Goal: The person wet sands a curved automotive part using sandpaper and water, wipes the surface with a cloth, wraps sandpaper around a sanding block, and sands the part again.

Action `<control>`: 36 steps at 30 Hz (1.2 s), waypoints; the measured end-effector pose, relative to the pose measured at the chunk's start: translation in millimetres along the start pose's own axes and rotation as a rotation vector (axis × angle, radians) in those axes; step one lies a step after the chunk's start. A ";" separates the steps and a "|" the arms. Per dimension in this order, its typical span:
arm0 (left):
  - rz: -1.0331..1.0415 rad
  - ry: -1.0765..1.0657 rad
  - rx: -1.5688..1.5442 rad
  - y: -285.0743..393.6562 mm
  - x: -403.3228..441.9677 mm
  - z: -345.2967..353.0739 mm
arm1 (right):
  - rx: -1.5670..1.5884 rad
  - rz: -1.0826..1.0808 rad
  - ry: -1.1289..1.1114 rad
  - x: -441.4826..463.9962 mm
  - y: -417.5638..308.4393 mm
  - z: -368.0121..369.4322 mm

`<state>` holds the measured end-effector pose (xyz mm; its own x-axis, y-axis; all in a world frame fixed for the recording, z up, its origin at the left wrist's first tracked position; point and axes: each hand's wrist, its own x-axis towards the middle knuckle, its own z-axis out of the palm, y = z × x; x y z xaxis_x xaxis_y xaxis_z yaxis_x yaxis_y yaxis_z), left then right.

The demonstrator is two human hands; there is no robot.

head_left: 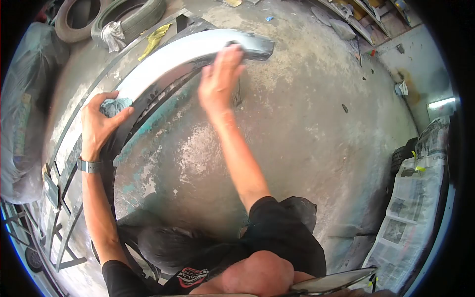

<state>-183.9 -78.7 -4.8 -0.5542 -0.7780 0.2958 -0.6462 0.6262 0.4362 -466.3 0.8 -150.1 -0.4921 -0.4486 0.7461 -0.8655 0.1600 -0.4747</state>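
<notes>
A long curved car bumper (pixel 168 54), white and grey on its face with black lower edges, arcs across the upper left on a metal frame. My left hand (pixel 101 123) grips its near end, thumb and fingers around a crumpled blue-grey cloth (pixel 116 106) that lies against the bumper. Toward the far end, my right hand (pixel 220 81) is smeared by motion, its fingers stretched forward onto the lower part of the bumper. Under those fingertips shows a small dark pad (pixel 233 45), partly covered, its exact kind unclear.
A yellow cloth (pixel 156 40) and a white rag (pixel 114 37) hang behind the bumper near old tires (pixel 129 17). Plastic sheeting (pixel 32 114) covers something at left. Newspaper masking (pixel 408 213) covers a surface at right. Shelves (pixel 356 20) stand at the back right.
</notes>
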 end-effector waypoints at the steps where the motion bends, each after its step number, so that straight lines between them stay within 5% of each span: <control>1: 0.014 0.002 -0.004 -1.8 0.4 1.1 | 0.092 -0.081 0.017 -11.7 -21.9 15.4; 3: 0.016 0.010 -0.014 0.5 -0.9 -0.6 | 0.403 -0.080 -0.050 -39.6 -70.4 39.1; 7: 0.014 -0.002 -0.044 1.1 -1.1 2.0 | 0.052 -0.073 -0.001 -23.9 -10.6 28.3; 9: 0.010 -0.013 -0.029 2.3 -0.8 0.6 | -0.156 0.302 -0.034 6.5 6.0 -0.2; 11: 0.024 0.009 -0.032 1.8 -0.4 1.4 | -0.056 0.295 0.019 5.0 -10.5 4.8; 13: 0.020 0.013 -0.032 5.0 -1.2 0.3 | 0.155 -0.053 -0.039 -15.1 -44.1 6.0; 15: 0.032 0.024 -0.051 4.6 0.1 3.3 | 0.069 -0.156 -0.343 -19.9 -38.6 -5.3; 17: 0.024 0.038 -0.041 0.1 -5.2 1.3 | -0.252 -0.099 -0.168 6.1 10.3 -21.7; 19: 0.022 0.045 -0.021 3.7 -3.2 2.3 | -0.413 0.183 -0.125 39.5 30.7 -45.9; 21: 0.017 0.064 -0.012 4.8 -4.9 3.5 | -0.406 0.203 -0.143 34.5 31.2 -44.5; 24: -0.004 0.067 -0.026 8.2 -4.5 1.1 | -0.254 -0.039 -0.375 18.7 -39.3 -39.8; 25: -0.016 0.059 -0.035 7.3 -4.0 1.5 | -0.084 -0.191 -0.301 10.6 -51.9 -34.7; 27: -0.014 0.055 -0.048 6.7 -3.9 3.7 | -0.105 -0.366 -0.381 23.9 -37.9 -49.2; 30: 0.005 0.072 -0.037 4.0 -4.5 1.6 | -0.373 -0.023 -0.473 57.7 -10.1 -82.6; 31: 0.008 0.076 -0.029 6.8 -4.7 0.5 | -0.449 0.015 -0.309 48.0 -4.7 -73.9; 33: -0.004 0.080 -0.034 10.5 -4.8 1.2 | -0.314 -0.041 -0.218 29.8 -24.2 -54.0; 36: -0.015 0.069 -0.067 5.9 -5.7 3.4 | -0.149 -0.226 -0.472 19.8 -53.8 -59.4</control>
<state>-186.4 -70.4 -6.8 -0.5064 -0.7901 0.3455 -0.6160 0.6118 0.4962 -435.1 35.5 -82.0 -0.2267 -0.8269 0.5146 -0.9655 0.1214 -0.2302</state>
